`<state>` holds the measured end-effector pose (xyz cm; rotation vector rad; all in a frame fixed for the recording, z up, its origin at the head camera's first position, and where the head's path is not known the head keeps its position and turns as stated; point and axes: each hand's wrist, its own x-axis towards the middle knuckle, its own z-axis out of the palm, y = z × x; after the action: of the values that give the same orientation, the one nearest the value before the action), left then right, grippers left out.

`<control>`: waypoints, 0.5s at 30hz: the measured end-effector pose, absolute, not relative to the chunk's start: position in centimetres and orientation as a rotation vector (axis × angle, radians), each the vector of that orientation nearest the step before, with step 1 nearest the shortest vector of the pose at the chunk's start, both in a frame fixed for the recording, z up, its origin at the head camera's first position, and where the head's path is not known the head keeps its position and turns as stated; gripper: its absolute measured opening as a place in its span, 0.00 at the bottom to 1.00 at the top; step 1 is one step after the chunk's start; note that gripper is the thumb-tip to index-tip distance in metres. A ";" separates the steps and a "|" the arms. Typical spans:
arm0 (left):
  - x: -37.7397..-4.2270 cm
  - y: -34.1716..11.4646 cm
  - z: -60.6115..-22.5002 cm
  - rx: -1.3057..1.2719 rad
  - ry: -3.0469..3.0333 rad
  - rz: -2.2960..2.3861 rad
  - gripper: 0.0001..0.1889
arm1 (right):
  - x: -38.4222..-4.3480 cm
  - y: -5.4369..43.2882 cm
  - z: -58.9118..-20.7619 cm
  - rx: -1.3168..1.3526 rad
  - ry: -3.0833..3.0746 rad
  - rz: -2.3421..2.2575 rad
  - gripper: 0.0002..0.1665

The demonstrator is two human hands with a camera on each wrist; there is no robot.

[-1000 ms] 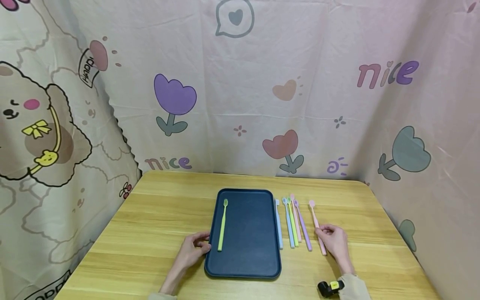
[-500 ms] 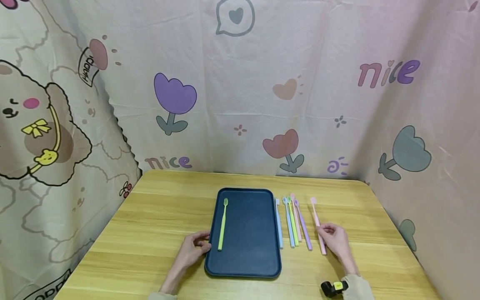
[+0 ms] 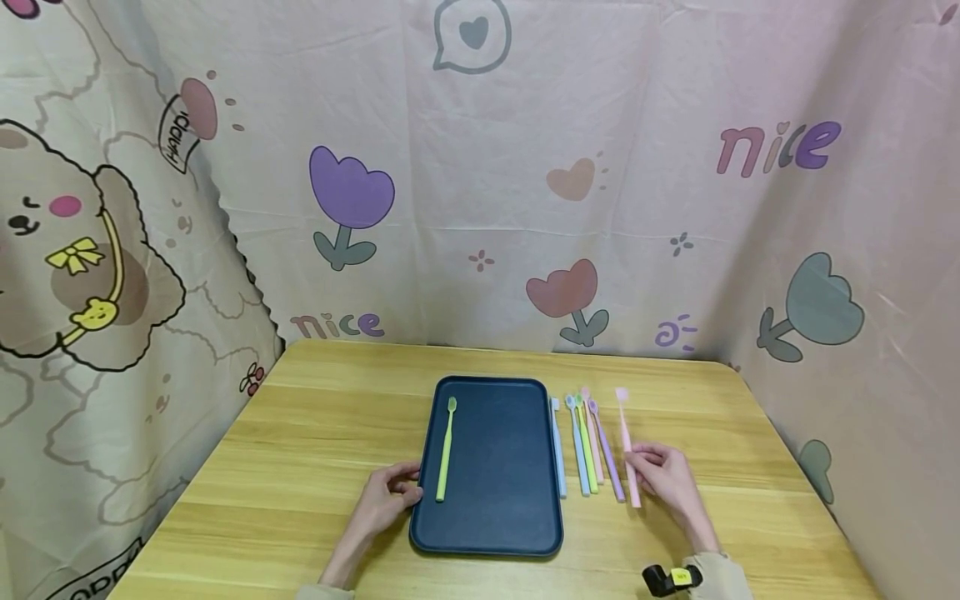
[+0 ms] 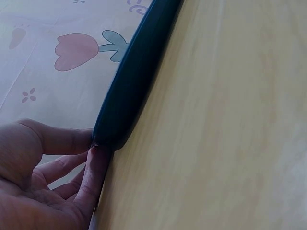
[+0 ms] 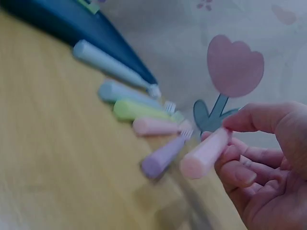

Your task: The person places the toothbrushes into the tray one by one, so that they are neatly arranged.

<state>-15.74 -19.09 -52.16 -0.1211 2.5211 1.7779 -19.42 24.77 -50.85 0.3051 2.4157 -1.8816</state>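
My right hand [image 3: 669, 482] pinches a pink toothbrush [image 3: 623, 423] by its handle between thumb and fingers. In the right wrist view this pink toothbrush [image 5: 204, 155] appears raised off the table, a shadow beneath it. At the left side of the dark blue tray [image 3: 498, 475], my left hand [image 3: 384, 502] holds the rim, thumb on top, as the left wrist view shows. One yellow-green toothbrush [image 3: 446, 454] lies lengthwise inside the tray, near its left wall.
Right of the tray lie a light blue toothbrush [image 3: 558, 454] against its side, then a blue one, a yellow-green one, another pink one and a purple toothbrush [image 3: 607, 454] close together. The wooden table [image 3: 315, 417] ends at a patterned cloth [image 3: 480, 192].
My right hand has lifted the pink toothbrush and carried it slightly left, closer to the purple one. The left hand and tray stay in place.
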 end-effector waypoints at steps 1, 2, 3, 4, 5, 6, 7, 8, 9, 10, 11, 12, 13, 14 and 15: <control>-15.7 -19.1 -52.1 -0.114 2.518 1.780 0.22 | -19.4 24.6 -50.6 0.298 2.409 -1.883 0.21; -15.7 -19.1 -52.1 -0.106 2.517 1.780 0.22 | -19.3 24.4 -50.4 0.283 2.412 -1.876 0.22; -15.7 -19.2 -52.0 -0.103 2.515 1.780 0.22 | -19.2 24.3 -50.2 0.268 2.412 -1.873 0.22; -15.7 -19.2 -52.0 -0.101 2.512 1.780 0.22 | -19.2 24.1 -50.0 0.257 2.411 -1.874 0.23; -15.7 -19.2 -52.0 -0.102 2.509 1.780 0.22 | -19.2 23.9 -49.8 0.241 2.409 -1.875 0.23; -15.7 -19.2 -52.0 -0.103 2.507 1.780 0.23 | -19.1 23.6 -49.6 0.225 2.407 -1.879 0.23; -15.7 -19.2 -52.0 -0.107 2.505 1.779 0.23 | -19.1 23.4 -49.4 0.209 2.400 -1.888 0.23; -15.7 -19.2 -52.0 -0.106 2.507 1.777 0.22 | -19.1 23.2 -49.3 0.185 2.399 -1.890 0.23; -15.7 -19.2 -51.9 -0.106 2.509 1.776 0.22 | -19.0 22.9 -49.2 0.175 2.383 -1.903 0.23; -15.7 -19.2 -52.0 -0.103 2.509 1.779 0.22 | -19.0 22.6 -49.0 0.167 2.371 -1.910 0.23; -15.7 -19.2 -52.0 -0.099 2.512 1.777 0.22 | -19.0 22.3 -49.0 0.159 2.364 -1.912 0.23; -15.7 -19.2 -52.0 -0.094 2.513 1.779 0.22 | -19.0 22.0 -48.8 0.153 2.356 -1.913 0.23; -15.8 -19.2 -52.0 -0.086 2.518 1.778 0.22 | -19.0 21.7 -48.7 0.148 2.350 -1.913 0.23; -15.8 -19.2 -52.1 -0.082 2.515 1.784 0.22 | -19.0 21.4 -48.6 0.139 2.350 -1.907 0.23; -15.8 -19.2 -52.2 -0.079 2.514 1.793 0.22 | -19.0 21.1 -48.6 0.140 2.346 -1.908 0.23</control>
<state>-15.79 -19.24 -52.20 -0.0793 2.5144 1.7931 -19.03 21.06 -48.56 0.1397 2.3462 -1.9085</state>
